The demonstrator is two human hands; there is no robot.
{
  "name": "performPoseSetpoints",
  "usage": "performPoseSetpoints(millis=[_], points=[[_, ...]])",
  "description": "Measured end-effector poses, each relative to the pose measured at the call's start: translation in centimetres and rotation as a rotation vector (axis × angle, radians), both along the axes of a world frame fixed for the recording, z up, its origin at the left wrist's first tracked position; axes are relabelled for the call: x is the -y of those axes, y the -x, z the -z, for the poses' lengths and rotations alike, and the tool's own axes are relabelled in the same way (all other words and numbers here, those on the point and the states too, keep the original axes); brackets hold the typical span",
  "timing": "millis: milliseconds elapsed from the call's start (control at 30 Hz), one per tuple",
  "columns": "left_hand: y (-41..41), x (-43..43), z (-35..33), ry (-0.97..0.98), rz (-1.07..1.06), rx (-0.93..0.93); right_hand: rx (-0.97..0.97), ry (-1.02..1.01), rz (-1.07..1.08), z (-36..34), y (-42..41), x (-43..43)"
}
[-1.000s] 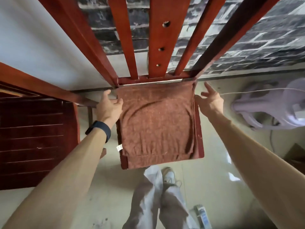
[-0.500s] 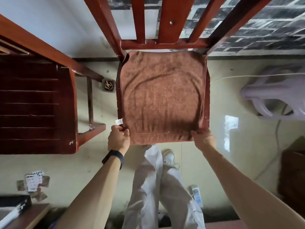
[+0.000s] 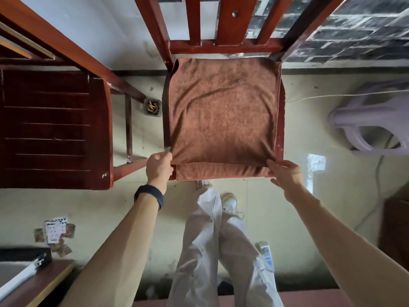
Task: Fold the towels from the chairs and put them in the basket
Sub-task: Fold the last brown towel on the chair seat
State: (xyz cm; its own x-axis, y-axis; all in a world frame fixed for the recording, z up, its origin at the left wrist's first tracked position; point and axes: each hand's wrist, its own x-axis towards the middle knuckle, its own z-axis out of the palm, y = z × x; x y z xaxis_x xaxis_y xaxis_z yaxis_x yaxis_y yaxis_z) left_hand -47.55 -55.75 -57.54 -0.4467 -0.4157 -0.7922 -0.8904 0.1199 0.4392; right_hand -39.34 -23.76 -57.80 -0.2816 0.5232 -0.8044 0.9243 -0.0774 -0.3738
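A brown towel [image 3: 223, 116] lies spread over the seat of a red wooden chair [image 3: 224, 44] in front of me, its near edge hanging over the seat's front. My left hand [image 3: 159, 166], with a dark band on the wrist, pinches the towel's near left corner. At the near right corner my right hand [image 3: 285, 173] holds the towel's upper layer, thumb on top. That upper layer is drawn up a little at both corners, showing a second layer beneath. No basket is in view.
A second dark red chair [image 3: 55, 129] stands close on the left. A pale plastic stool [image 3: 371, 127] lies on its side at the right with a cord beside it. Playing cards [image 3: 55, 232] are scattered on the floor at lower left. My legs stand below the seat.
My hands went from the towel's far corners by the chair back to its near corners. They now grip the near corners and have lifted the upper layer slightly.
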Motion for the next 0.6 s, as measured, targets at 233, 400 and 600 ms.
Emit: performPoseSetpoints(millis=[233, 400, 600], points=[[-2.2, 0.2, -1.6, -0.061, -0.154, 0.121, -0.001, -0.013, 0.031, -1.2, -2.2, -0.9], [-5.7, 0.1, 1.4, 0.060, 0.003, 0.204, 0.086, -0.102, -0.077, 1.6, -3.7, -0.5], [-6.0, -0.7, 3.2, -0.050, -0.094, 0.206, 0.108, -0.227, -0.145, 3.0, -2.6, 1.0]])
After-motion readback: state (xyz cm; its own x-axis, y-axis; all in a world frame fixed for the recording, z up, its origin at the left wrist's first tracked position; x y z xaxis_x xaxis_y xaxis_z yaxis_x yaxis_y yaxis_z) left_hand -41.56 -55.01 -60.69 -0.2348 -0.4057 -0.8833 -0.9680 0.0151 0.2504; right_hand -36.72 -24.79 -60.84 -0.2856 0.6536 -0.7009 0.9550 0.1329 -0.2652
